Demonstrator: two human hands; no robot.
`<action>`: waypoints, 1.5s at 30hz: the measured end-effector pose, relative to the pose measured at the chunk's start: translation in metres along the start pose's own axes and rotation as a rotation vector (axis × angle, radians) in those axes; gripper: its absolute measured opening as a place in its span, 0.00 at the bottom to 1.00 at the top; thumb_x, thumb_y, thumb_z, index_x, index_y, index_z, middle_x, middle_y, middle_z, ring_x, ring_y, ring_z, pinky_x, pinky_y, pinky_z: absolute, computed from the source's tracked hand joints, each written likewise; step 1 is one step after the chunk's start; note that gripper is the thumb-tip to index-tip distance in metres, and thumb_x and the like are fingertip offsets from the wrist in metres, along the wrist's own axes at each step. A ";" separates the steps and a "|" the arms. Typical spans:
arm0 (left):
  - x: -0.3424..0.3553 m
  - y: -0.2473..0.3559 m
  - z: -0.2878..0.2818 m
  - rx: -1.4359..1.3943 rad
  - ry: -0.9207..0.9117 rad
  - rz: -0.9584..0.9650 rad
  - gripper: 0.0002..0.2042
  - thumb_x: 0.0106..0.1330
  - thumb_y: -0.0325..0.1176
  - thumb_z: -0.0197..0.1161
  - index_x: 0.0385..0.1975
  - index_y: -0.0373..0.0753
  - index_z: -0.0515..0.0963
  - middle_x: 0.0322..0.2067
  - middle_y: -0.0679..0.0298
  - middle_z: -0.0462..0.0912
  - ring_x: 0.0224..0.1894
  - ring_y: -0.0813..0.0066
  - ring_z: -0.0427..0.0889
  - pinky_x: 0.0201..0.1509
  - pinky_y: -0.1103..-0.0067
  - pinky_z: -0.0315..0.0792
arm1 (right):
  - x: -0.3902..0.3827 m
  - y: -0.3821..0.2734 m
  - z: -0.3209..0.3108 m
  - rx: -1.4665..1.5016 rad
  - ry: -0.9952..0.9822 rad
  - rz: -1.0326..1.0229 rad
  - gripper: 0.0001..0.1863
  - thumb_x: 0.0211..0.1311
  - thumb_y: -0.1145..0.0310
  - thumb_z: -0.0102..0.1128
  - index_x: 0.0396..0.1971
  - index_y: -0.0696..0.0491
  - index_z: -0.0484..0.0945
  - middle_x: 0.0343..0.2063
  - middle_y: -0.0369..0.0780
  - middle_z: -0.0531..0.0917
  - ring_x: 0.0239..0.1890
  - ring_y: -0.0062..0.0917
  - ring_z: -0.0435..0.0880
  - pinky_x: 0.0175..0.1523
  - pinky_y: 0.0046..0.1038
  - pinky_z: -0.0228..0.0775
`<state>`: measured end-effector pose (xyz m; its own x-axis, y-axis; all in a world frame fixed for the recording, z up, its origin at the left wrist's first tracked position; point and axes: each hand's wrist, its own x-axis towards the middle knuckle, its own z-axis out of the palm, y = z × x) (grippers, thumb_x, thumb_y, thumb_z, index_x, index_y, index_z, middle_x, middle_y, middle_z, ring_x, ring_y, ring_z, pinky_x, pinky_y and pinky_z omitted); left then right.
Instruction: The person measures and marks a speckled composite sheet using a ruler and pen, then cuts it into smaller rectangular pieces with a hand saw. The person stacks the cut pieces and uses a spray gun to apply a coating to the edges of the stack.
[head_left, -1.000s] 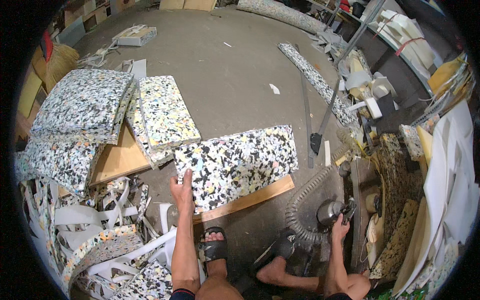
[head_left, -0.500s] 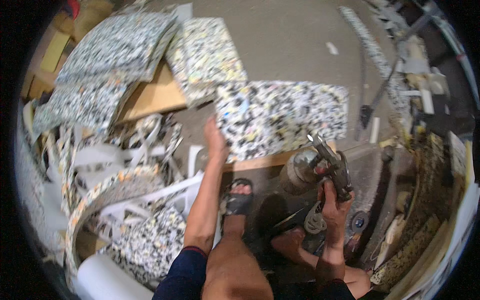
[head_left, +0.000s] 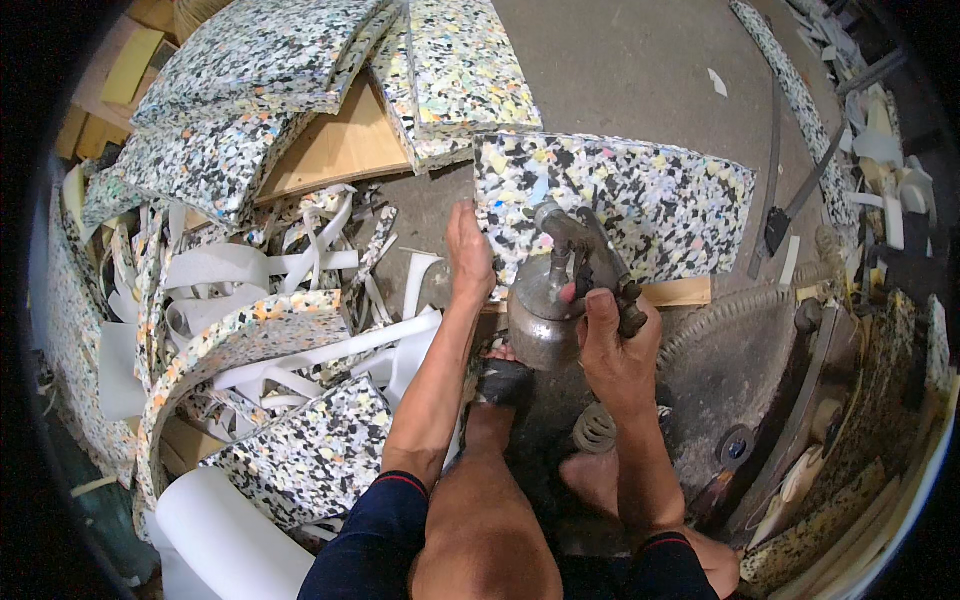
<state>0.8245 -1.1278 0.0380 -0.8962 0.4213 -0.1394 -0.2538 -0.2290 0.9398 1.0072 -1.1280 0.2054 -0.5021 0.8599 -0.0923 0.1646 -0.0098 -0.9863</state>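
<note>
A speckled foam slab [head_left: 640,215] in black, white and yellow stands tilted in front of me, its lower edge by a strip of wood [head_left: 680,292]. My left hand [head_left: 468,250] grips its left edge, with some fingers hidden. In my right hand [head_left: 622,345] is a spray gun [head_left: 580,235] with a dull metal cup [head_left: 543,312] below it. The gun is held before the slab's near face, its nozzle toward the left part. A coiled hose [head_left: 594,428] hangs below my right wrist.
More foam slabs [head_left: 250,60] lie stacked at the far left on a wooden board [head_left: 345,145]. White foam offcuts [head_left: 225,265] crowd the left, above a white roll [head_left: 225,530]. A dark metal bar [head_left: 810,185] and scraps lie at right on the concrete floor [head_left: 620,70].
My right hand has brought the spray gun up and left, and it now overlaps the slab. The whole view has shifted, so the left hand and slab appear slightly farther right.
</note>
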 end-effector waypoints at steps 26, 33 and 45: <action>0.018 -0.025 -0.007 -0.130 -0.085 -0.117 0.15 0.76 0.37 0.44 0.41 0.33 0.75 0.39 0.60 0.79 0.42 0.73 0.77 0.51 0.74 0.71 | 0.014 0.028 -0.063 -0.079 0.160 0.098 0.30 0.72 0.41 0.55 0.27 0.57 0.77 0.21 0.32 0.77 0.24 0.16 0.70 0.31 0.26 0.64; 0.025 -0.027 0.002 -0.098 -0.091 -0.048 0.17 0.78 0.40 0.44 0.44 0.33 0.75 0.42 0.60 0.81 0.42 0.71 0.80 0.51 0.71 0.72 | 0.030 0.048 -0.107 -0.123 0.299 0.103 0.30 0.71 0.38 0.53 0.35 0.56 0.79 0.23 0.32 0.79 0.16 0.13 0.71 0.19 0.20 0.59; 0.037 -0.032 0.011 -0.074 -0.091 -0.138 0.26 0.79 0.47 0.44 0.61 0.29 0.69 0.57 0.53 0.78 0.58 0.62 0.79 0.64 0.68 0.70 | 0.055 0.070 -0.181 -0.008 0.455 0.186 0.31 0.67 0.36 0.57 0.35 0.55 0.79 0.23 0.34 0.79 0.15 0.15 0.72 0.15 0.21 0.59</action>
<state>0.8031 -1.0951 0.0065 -0.8152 0.5303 -0.2329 -0.4007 -0.2260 0.8879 1.1448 -0.9887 0.1563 -0.0422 0.9796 -0.1963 0.2242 -0.1822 -0.9574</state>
